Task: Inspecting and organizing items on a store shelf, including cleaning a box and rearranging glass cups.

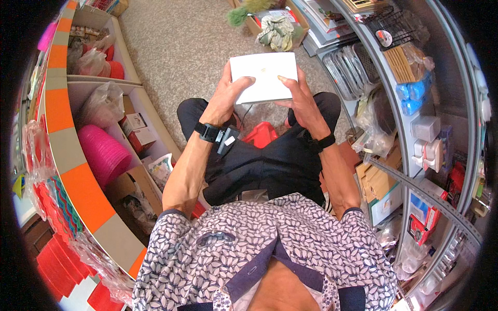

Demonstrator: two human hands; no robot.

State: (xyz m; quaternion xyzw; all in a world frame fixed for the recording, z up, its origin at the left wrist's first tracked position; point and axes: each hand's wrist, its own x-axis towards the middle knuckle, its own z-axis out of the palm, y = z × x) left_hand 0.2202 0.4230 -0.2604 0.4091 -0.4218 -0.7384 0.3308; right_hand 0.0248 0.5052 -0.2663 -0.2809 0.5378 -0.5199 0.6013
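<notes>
A white flat box-like item (264, 79) is held up above my knees by both hands. My left hand (229, 93) grips its left side, the thumb lying on the white face and the fingers behind it. On the right side my right hand (299, 93) holds it the same way, thumb on the face. A small mark shows near the middle of the face; whether it is a box, a pad or a book I cannot tell. Each wrist wears a black band, and a small dark device (225, 142) sits at the left one. Below, between my legs, is a red plastic object (261, 134).
At left, a counter edge with orange and beige squares (87, 186) borders open compartments holding a pink cylinder (104, 153) and plastic bags. A cardboard box (299, 23) with crumpled cloth-like material (277, 33) stands ahead on the speckled floor. Metal shelves (404, 155) with packaged goods line the right.
</notes>
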